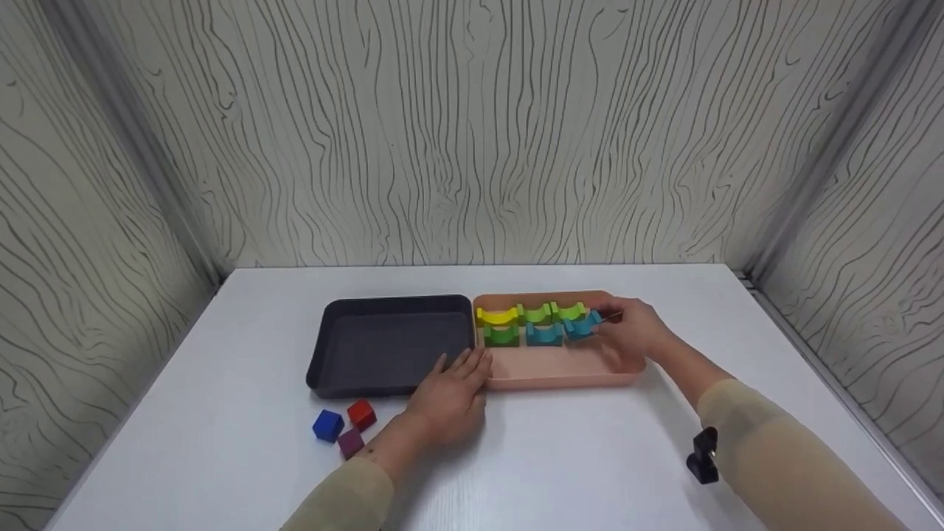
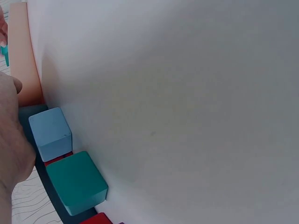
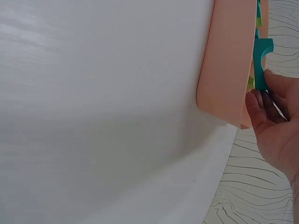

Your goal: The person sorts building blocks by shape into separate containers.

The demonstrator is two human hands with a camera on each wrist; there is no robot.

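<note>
With thumb and fingers my right hand (image 1: 636,326) pinches the end of a teal arch block (image 1: 582,326), tilted over the right part of the pink tray (image 1: 560,381). In the right wrist view that arch block (image 3: 262,63) shows above the tray wall. Two rows of arch blocks stand in the tray: a yellow one (image 1: 498,317) and two lime ones (image 1: 534,315) behind, a green one (image 1: 501,336) and another teal one (image 1: 544,335) in front. My left hand (image 1: 450,398) rests with extended fingers where the pink tray meets the dark tray (image 1: 391,387).
Blue (image 1: 328,425), red (image 1: 361,414) and purple (image 1: 351,442) cubes lie before the dark tray, left of my left forearm. The left wrist view shows a light blue block (image 2: 50,133) and a teal block (image 2: 77,182) near the hand. A black clip-like object (image 1: 703,456) is beside the right sleeve.
</note>
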